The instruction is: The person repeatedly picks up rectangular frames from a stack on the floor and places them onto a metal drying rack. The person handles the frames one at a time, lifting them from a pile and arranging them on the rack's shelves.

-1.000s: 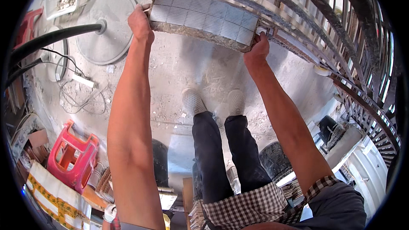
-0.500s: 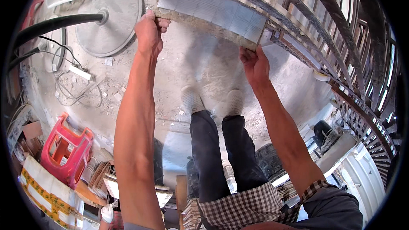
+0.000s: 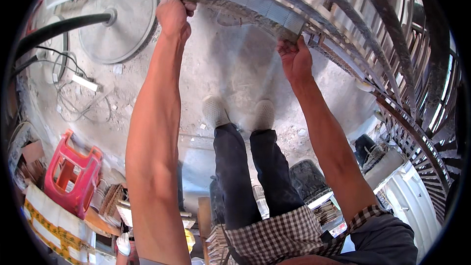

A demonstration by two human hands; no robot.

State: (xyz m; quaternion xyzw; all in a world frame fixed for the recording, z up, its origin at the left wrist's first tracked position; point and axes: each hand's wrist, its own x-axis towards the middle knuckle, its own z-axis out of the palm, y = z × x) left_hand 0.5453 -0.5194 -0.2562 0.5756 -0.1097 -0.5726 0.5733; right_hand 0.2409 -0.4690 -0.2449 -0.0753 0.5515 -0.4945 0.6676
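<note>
A long board [image 3: 230, 9] with a rough, dusty front edge spans the space between my hands at the top. A row of pale, flat, tile-like pieces [image 3: 245, 1] lies along it. My left hand [image 3: 172, 14] is closed on the board's left corner. At the right corner my right hand [image 3: 295, 59] grips from the near side, fingers curled under the edge. The board's far side meets the slats of a rack [image 3: 338, 7]; how far it reaches in, I cannot tell.
The slatted rack curves down the right side. A round grey base with a black pole [image 3: 117, 17] stands at left, near a white power strip [image 3: 86, 83] and loose cables. At lower left are a red stool [image 3: 73, 174] and another person's white-gloved hand [image 3: 123, 244].
Both hands have moved farther away with the board, toward the rack. The board's top now looks narrower and its front edge shows more. The view has shifted slightly.
</note>
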